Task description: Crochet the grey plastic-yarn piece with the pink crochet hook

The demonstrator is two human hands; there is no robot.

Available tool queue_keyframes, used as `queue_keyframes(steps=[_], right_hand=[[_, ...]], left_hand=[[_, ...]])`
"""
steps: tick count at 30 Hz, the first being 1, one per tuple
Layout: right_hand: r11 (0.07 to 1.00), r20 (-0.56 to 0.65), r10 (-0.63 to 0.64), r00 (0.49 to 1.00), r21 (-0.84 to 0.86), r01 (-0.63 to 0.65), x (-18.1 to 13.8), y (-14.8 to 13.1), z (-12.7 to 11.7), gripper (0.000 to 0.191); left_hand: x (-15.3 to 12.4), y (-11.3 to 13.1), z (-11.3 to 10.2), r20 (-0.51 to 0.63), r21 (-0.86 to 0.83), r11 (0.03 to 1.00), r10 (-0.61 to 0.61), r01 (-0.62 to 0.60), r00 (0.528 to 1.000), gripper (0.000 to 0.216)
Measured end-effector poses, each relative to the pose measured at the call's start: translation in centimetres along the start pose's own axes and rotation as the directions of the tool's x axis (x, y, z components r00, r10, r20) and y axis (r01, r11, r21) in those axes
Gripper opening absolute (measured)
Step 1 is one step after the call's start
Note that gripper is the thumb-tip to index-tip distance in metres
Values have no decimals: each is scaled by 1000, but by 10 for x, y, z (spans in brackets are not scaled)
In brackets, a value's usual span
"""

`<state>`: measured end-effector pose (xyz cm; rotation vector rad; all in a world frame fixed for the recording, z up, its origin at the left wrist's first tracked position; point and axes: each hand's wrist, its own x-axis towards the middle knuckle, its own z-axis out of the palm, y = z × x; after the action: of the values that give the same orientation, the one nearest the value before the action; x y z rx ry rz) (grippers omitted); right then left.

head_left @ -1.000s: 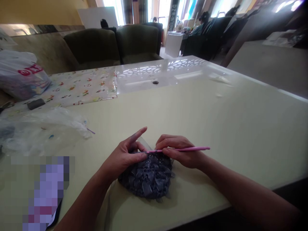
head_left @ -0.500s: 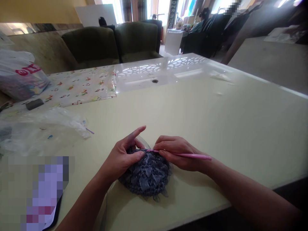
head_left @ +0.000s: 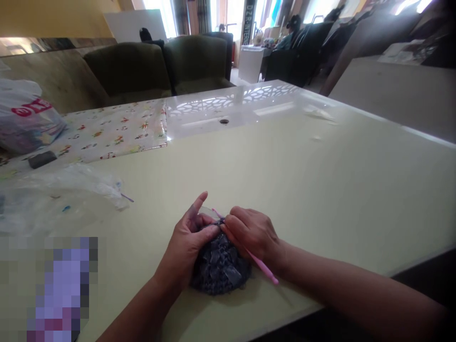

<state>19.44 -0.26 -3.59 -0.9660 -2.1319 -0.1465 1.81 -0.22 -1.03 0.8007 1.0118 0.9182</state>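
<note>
A dark grey-blue crocheted piece (head_left: 221,268) with ribbon-like tufts rests on the pale tabletop in front of me. My left hand (head_left: 194,228) pinches its upper left edge between thumb and fingers, the index finger raised with a sheer grey strand beside it. In my right hand (head_left: 251,232) is a pink crochet hook (head_left: 265,271), its thick handle slanting down to the right. The hook's tip shows past the piece's top edge, between my two hands. My right fingertips touch that edge, and part of the hook's shaft is hidden beneath them.
To the left lie a crumpled clear plastic bag (head_left: 81,185), a dark grey block (head_left: 42,159) and a blurred-out phone-like object (head_left: 64,285). A filled white carrier bag (head_left: 28,114) stands behind, near a flowered table cover (head_left: 121,126). Dark green chairs (head_left: 199,61) stand beyond the table.
My right hand has turned, swinging the hook's handle from nearly level to slanting downward and its tip up past the edge. The view has shifted slightly. My left hand keeps its pinch.
</note>
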Motion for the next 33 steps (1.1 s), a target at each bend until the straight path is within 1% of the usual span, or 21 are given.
queue_keyframes(steps=[2,5,7,9,11,14,17,19,22,24,25,27,29,31,33], right_hand=[[998,-74,-45,996,47,49,-1,2,-2,26],[971,-146,-142,979,170,167,0,8,-6,17],[941,-127,-140,982,291,172,1,12,-9,13],[900,-69,-84,994,423,105,2,14,-11,11],[857,-10,-21,1000,515,23,3,14,-14,9],[803,55,49,997,592,-72,5,14,-18,9],[687,141,126,982,701,-189,8,16,-20,13],[582,223,182,958,761,-288,9,18,-20,15],[423,355,239,904,800,-426,9,23,-17,16],[342,406,268,874,808,-480,8,25,-16,18],[316,416,279,866,812,-491,7,27,-15,18],[289,420,289,860,818,-497,6,29,-14,20],[277,421,295,858,822,-498,5,30,-12,21],[276,438,298,848,811,-516,5,28,-11,23],[304,452,302,839,789,-534,5,24,-10,24]], left_hand=[[1,3,0,92,-147,983,-95,108,991,79],[1,7,-2,211,-246,947,-154,205,965,78],[1,10,-3,235,-263,939,-158,220,959,79],[1,12,-6,227,-260,941,-156,214,961,81],[2,15,-9,200,-238,953,-142,188,970,82],[5,20,-15,161,-170,979,-88,115,983,80],[7,22,-20,151,-61,997,-28,38,988,74],[8,23,-22,146,24,999,18,-22,989,70],[9,22,-24,142,162,979,98,-121,985,65],[9,22,-25,144,260,948,149,-183,978,61],[9,23,-25,144,305,930,171,-208,975,60],[9,24,-25,136,370,898,202,-239,970,56],[8,24,-24,129,400,881,220,-254,967,54],[7,22,-22,134,399,881,217,-253,967,55],[6,18,-20,149,359,904,191,-233,970,56]])
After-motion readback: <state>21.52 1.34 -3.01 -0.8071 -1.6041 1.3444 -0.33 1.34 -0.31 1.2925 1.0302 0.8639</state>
